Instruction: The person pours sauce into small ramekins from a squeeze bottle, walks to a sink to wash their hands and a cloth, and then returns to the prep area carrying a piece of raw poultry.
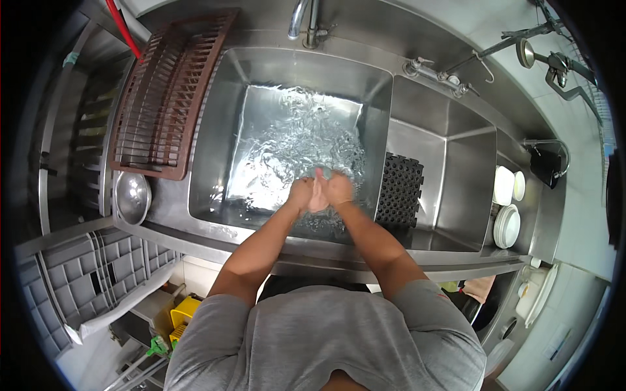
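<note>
Both my hands are together over the near part of a large stainless-steel sink basin (293, 66) with rippling water (293, 137) in it. My left hand (299, 193) is closed around a bunched, wet pink cloth (319, 198). On the cloth's other side, my right hand (339, 188) grips it too, slightly blurred. A small grey-green patch shows at the top between the hands; I cannot tell whether it belongs to the cloth. Above the basin's far edge, a faucet spout (296, 22) lets down a thin stream.
A brown dish rack (183, 97) and a metal bowl (133, 198) stand left of the basin. In the second basin (464, 171) at right lies a black rubber mat (400, 190). Stacked white plates (507, 226) sit farther right, and a spray nozzle (557, 63) hangs above.
</note>
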The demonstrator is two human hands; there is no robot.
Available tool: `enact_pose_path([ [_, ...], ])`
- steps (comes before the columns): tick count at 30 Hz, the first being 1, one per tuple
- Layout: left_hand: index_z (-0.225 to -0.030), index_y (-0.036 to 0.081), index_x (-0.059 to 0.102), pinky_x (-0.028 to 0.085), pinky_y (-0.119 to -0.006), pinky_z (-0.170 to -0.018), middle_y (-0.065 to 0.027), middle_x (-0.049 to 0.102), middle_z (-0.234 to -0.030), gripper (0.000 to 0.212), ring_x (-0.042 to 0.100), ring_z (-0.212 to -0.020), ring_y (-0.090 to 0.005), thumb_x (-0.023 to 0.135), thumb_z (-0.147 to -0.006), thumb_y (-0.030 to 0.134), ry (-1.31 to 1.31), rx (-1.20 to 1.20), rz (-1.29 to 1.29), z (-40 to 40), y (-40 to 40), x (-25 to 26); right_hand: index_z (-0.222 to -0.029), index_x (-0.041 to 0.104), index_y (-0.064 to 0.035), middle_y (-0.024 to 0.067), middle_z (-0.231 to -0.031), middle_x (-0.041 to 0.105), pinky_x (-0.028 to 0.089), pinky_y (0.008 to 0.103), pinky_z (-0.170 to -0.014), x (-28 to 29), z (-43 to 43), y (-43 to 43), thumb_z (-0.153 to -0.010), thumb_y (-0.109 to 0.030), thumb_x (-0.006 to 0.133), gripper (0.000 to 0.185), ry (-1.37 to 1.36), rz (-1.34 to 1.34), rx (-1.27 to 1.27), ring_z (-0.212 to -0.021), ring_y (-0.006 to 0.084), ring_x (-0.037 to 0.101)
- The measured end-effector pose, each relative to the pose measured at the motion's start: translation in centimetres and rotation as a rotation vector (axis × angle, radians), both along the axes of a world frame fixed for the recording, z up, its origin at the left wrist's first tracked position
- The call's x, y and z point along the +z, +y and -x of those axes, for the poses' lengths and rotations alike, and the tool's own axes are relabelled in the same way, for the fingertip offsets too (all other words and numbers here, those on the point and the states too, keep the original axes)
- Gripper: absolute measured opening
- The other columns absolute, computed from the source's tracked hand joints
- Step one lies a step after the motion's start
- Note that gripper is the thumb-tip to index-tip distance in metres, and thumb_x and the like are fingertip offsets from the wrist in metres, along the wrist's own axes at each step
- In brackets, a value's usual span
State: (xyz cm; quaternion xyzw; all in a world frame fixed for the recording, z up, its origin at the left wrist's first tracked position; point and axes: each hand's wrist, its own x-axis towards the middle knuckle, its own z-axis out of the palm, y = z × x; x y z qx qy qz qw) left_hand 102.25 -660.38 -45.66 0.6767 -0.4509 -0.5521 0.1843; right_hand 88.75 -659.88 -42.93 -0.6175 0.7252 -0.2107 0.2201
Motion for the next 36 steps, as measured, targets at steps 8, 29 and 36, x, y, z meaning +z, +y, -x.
enact_pose_path([
  [8,-0.109,0.0,0.058,0.045,-0.045,-0.087,-0.0263,0.06,-0.108,0.047,0.057,-0.1,-0.0392,0.062,-0.085,0.04,-0.246,-0.121,0.277,-8.9,-2.4,-1.2,-0.108,0.059,-0.0026,0.0188,-0.11,0.061,0.046,0.0389,-0.089,-2.9,1.9,-0.4,-0.078,-0.004,0.056,0.03,-0.394,-0.034,0.136,-0.1,0.0313,0.06],
  [29,-0.108,0.004,0.062,0.049,-0.038,-0.083,-0.0207,0.065,-0.107,0.05,0.063,-0.1,-0.0322,0.077,-0.066,0.026,0.0,-0.607,0.23,-0.6,0.9,8.2,-0.1,0.068,-0.0034,0.0157,-0.088,0.068,0.05,0.0367,-0.075,9.9,3.8,-0.6,-0.081,-0.007,0.064,0.019,-0.328,-0.293,0.424,-0.081,0.0272,0.064],
  [36,-0.095,-0.001,0.061,0.049,-0.037,-0.078,-0.0193,0.064,-0.091,0.035,0.064,-0.09,-0.0341,0.076,-0.066,0.012,-0.063,-0.104,0.55,9.7,1.3,16.8,-0.121,0.057,-0.0061,0.0046,-0.097,0.066,0.047,0.0341,-0.073,15.5,17.3,5.5,-0.09,-0.036,0.061,0.043,-1.266,-0.261,-0.348,-0.088,0.0166,0.06],
])
